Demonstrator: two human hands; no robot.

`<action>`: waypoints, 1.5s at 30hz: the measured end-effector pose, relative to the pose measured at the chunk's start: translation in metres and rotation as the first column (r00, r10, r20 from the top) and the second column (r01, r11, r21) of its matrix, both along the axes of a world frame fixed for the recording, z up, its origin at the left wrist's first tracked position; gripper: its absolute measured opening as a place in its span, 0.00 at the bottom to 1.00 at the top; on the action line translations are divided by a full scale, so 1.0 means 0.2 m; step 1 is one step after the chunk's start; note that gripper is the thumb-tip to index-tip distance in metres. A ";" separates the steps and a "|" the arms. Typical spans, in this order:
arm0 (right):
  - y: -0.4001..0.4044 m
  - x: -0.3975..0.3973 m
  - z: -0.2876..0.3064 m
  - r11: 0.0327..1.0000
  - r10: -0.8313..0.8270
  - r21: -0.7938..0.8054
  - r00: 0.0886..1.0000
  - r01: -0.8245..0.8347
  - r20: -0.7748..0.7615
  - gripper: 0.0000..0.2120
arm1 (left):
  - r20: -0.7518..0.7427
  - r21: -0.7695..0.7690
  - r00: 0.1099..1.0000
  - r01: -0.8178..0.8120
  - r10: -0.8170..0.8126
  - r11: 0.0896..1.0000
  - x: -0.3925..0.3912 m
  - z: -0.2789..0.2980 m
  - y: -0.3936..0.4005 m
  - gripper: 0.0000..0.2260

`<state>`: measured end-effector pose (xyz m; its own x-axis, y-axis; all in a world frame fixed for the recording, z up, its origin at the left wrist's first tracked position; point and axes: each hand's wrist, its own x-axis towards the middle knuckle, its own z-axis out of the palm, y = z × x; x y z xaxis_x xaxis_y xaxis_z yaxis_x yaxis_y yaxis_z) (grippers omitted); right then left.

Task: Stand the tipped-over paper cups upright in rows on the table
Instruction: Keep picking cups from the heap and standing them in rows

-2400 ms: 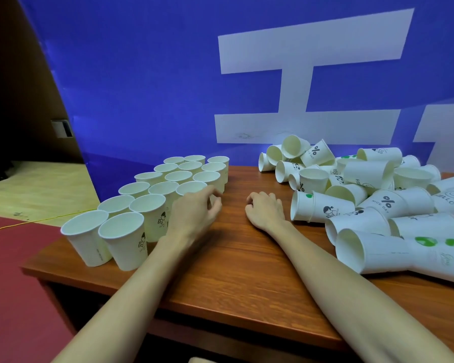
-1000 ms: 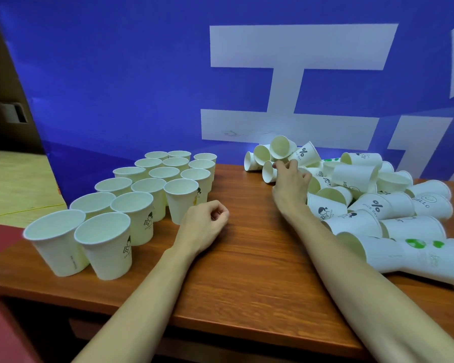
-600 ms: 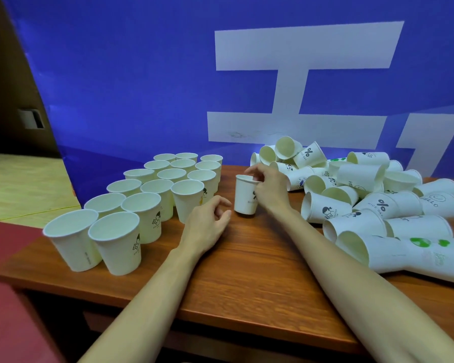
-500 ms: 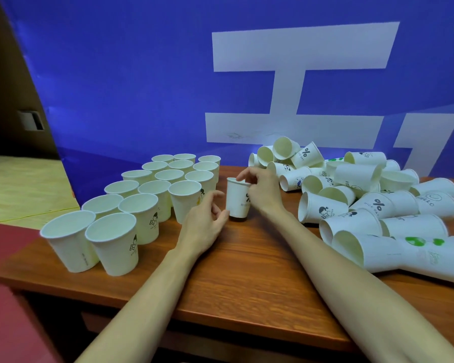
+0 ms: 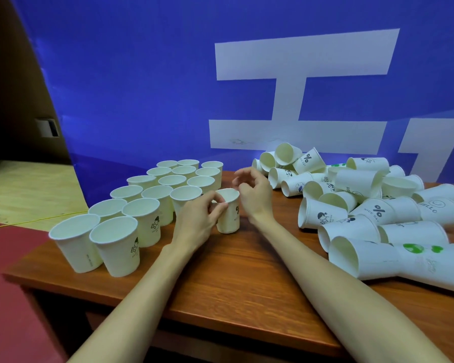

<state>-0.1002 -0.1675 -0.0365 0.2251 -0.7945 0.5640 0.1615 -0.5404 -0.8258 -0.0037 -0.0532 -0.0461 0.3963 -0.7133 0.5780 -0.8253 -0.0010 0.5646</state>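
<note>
Several white paper cups [image 5: 139, 203] stand upright in rows on the left half of the brown wooden table [image 5: 236, 279]. One more cup [image 5: 230, 216], upright and printed with a percent sign, stands in the middle just right of those rows. My left hand [image 5: 198, 221] grips it, thumb and fingers curled round its left side near the rim. My right hand [image 5: 254, 195] hovers just right of the cup with fingers loosely curled, apart from it and holding nothing. A heap of tipped-over cups [image 5: 364, 203] lies on the right half.
A blue backdrop [image 5: 168, 87] with white shapes rises directly behind the table. The table's left edge drops to a red floor [image 5: 8, 284]. A yellow cable [image 5: 37, 220] runs across the floor at the left.
My right hand fetched a cup from the heap, stood it beside the rows and has now let go and lifted off. My left hand has closed round that cup.
</note>
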 end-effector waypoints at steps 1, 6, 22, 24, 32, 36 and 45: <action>-0.01 0.00 -0.01 0.999 -0.042 0.014 0.999 0.041 0.005 0.13 | 0.016 0.014 1.000 0.008 -0.008 1.000 -0.01 0.01 0.01 0.05; -0.06 -0.02 -0.08 0.988 0.018 0.153 0.952 0.031 -0.306 0.19 | 0.200 0.096 0.979 -0.069 0.049 0.993 -0.01 0.08 0.09 0.06; 0.02 -0.02 -0.12 0.912 -0.261 -0.404 0.850 0.063 -0.457 0.31 | 0.480 0.319 0.867 -0.313 0.132 0.895 0.11 0.22 0.34 0.10; 0.02 -0.02 -0.13 0.918 -0.249 -0.395 0.837 0.043 -0.487 0.30 | 0.484 0.341 0.867 -0.315 0.122 0.886 0.12 0.23 0.35 0.09; 0.03 -0.01 -0.14 0.938 -0.203 -0.347 0.788 -0.014 -0.581 0.30 | 0.486 0.390 0.868 -0.324 0.107 0.862 0.16 0.26 0.39 0.08; 0.03 -0.01 -0.14 0.941 -0.201 -0.337 0.777 -0.015 -0.597 0.29 | 0.477 0.397 0.872 -0.323 0.107 0.859 0.16 0.25 0.38 0.09; 0.06 -0.08 0.00 0.987 -0.115 -0.162 0.781 0.018 -0.614 0.20 | 0.375 0.263 0.925 -0.175 0.067 0.949 0.13 0.22 0.36 0.08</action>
<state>-0.1168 -0.1545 -0.0364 0.5137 -0.7447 0.4261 -0.3998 -0.6472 -0.6491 0.0221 0.0197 -0.0020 0.2962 -0.8286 0.4751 -0.9538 -0.2305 0.1927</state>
